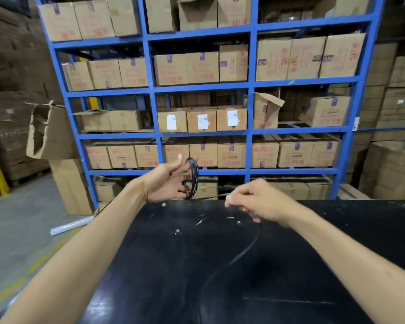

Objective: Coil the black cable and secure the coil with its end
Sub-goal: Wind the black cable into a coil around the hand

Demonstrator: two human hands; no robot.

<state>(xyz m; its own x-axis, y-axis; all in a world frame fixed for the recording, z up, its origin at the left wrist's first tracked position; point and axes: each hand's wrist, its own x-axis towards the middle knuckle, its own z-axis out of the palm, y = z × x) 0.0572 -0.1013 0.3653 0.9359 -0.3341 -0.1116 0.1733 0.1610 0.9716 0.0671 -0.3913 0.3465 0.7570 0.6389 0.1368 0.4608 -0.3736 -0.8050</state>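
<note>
A small coil of thin black cable is wound around the fingers of my left hand, which is raised above the far edge of the black table. From the coil a strand runs right to my right hand, which pinches it between thumb and fingers. Below that hand the loose cable trails down and curves across the tabletop toward me, hard to see against the black surface.
Blue metal shelving packed with cardboard boxes stands right behind the table. A torn open box leans at the left, and a white tube lies on the concrete floor. Small white scraps dot the tabletop.
</note>
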